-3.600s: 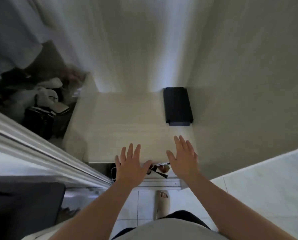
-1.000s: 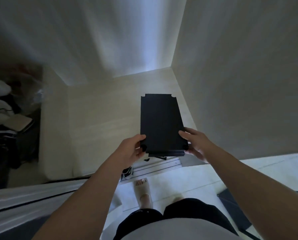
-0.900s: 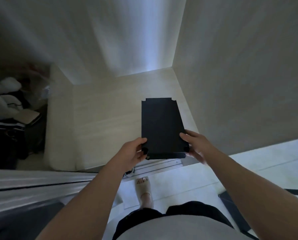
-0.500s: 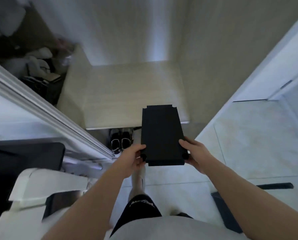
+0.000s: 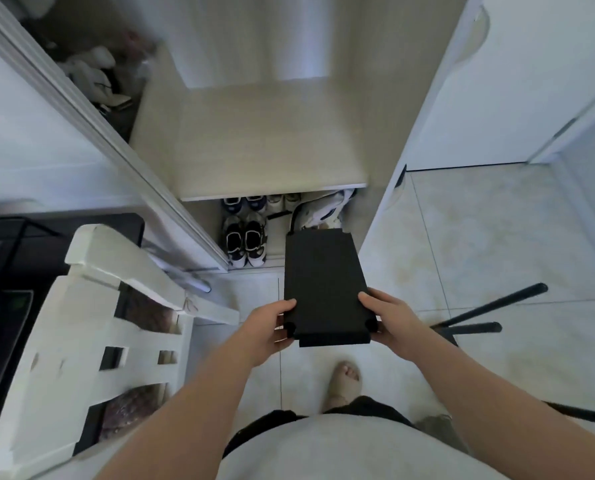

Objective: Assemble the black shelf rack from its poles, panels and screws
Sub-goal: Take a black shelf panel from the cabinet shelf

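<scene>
Both left hand [image 5: 272, 329] and right hand [image 5: 391, 322] grip the black panel [image 5: 323, 282] by its near corners, fingers [image 5: 367, 298] curled round it. Taken off the closet shelf [image 5: 272, 150], it now hangs over the floor [image 5: 479, 237] near the poles [image 5: 490, 306], likely ready for fitting.

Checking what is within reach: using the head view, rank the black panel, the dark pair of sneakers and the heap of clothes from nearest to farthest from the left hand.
1. The black panel: held at its near left corner in the grip of the left hand.
2. The dark sneakers: ahead, down low.
3. The heap of clothes: farthest, up at the far left.
</scene>
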Demonstrator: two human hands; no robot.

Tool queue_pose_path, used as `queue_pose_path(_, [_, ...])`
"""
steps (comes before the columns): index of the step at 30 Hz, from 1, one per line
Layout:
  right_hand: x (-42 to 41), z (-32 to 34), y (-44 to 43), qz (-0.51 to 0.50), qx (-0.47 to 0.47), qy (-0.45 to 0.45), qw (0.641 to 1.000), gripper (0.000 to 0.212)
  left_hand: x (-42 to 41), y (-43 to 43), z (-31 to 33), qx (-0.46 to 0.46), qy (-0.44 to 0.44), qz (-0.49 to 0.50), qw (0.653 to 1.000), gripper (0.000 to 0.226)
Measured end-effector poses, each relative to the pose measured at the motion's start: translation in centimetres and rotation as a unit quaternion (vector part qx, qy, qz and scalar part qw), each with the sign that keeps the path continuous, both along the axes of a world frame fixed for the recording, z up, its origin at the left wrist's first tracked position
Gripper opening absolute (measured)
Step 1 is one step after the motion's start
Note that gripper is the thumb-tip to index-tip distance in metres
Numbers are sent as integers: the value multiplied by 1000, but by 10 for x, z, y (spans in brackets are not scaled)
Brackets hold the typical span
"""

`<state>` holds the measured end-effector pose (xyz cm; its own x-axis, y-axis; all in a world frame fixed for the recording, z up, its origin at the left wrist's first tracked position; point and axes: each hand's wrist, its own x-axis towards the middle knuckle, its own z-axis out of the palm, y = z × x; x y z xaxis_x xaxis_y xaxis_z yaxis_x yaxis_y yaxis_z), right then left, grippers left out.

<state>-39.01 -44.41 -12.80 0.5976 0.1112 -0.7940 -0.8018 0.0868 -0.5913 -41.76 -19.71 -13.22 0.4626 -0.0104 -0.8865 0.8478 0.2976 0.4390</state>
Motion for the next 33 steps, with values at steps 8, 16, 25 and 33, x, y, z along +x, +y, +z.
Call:
queue_pose_path(8, [-113, -37, 19, -9, -2, 21, 1000, 13, -103, 31, -35, -10, 32, -66, 997, 23])
queue_pose_path(16, [-209, -63, 14, -45, -32, 65, 996, 10, -181, 25, -66, -15, 78, -104, 991, 21])
queue_pose_path(25, [-193, -203, -39, -72, -52, 101, 991, 4, -157, -39, -201, 30, 74, -114, 990, 21])
queue_pose_path(33, [-131, -514, -94, -53, -72, 36, 995, 13, -89, -95, -515, 37, 28, -146, 988, 32])
